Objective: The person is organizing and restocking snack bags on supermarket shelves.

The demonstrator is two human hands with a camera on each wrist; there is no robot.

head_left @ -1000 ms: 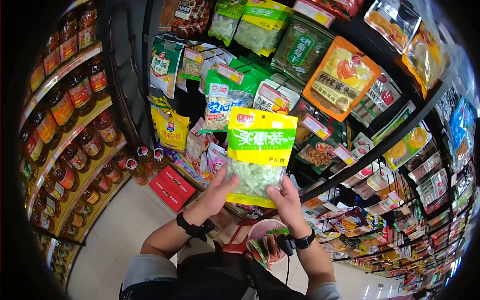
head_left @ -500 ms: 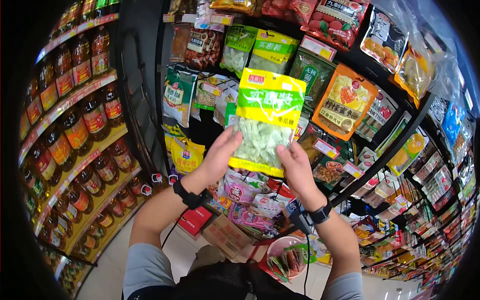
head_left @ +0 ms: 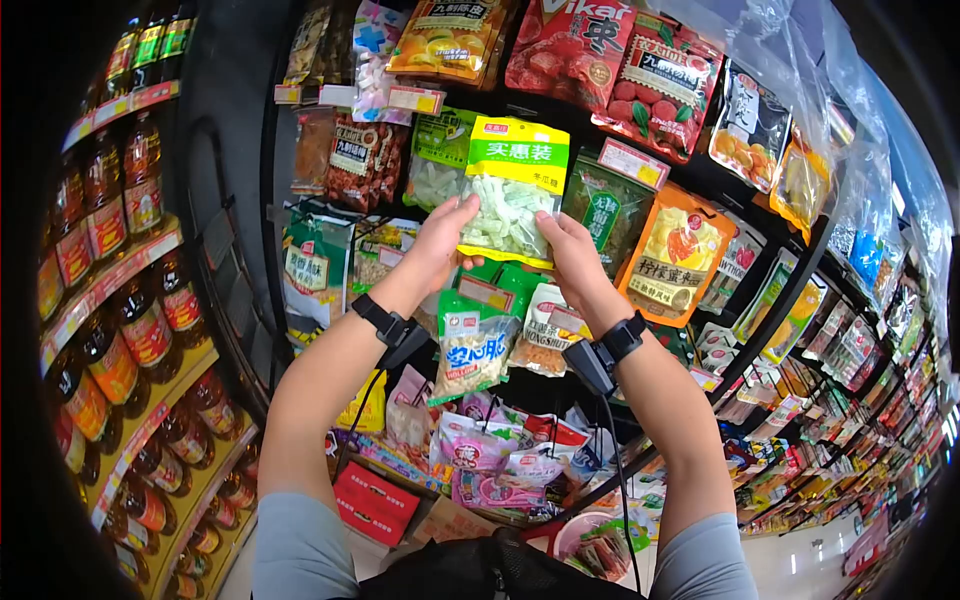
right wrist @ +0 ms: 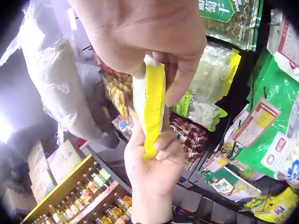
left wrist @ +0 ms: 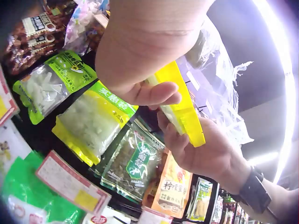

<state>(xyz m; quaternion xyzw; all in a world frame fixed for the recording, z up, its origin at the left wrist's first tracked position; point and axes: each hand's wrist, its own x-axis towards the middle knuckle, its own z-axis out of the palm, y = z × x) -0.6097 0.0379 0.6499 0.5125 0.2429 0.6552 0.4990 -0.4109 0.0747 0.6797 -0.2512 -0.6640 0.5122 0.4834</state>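
Yellow-and-green plastic bag with a clear window full of pale green pieces (head_left: 515, 192) is between the two hands, its printed front facing the head camera. The left hand (head_left: 438, 245) grips its lower left side, thumb on the front and fingers behind; the right hand (head_left: 575, 250) holds the lower right side likewise. Just right of the right hand hangs a dark green bag with a clear window (head_left: 607, 212), and beyond it an orange pouch with yellow fruit pictures (head_left: 674, 255). Left of the left hand is a row of dark red-brown packets (head_left: 365, 165). Below the left hand hang a green-and-white snack bag with blue lettering (head_left: 470, 348) and, lower and farther left, sits a red cardboard box (head_left: 373, 503).
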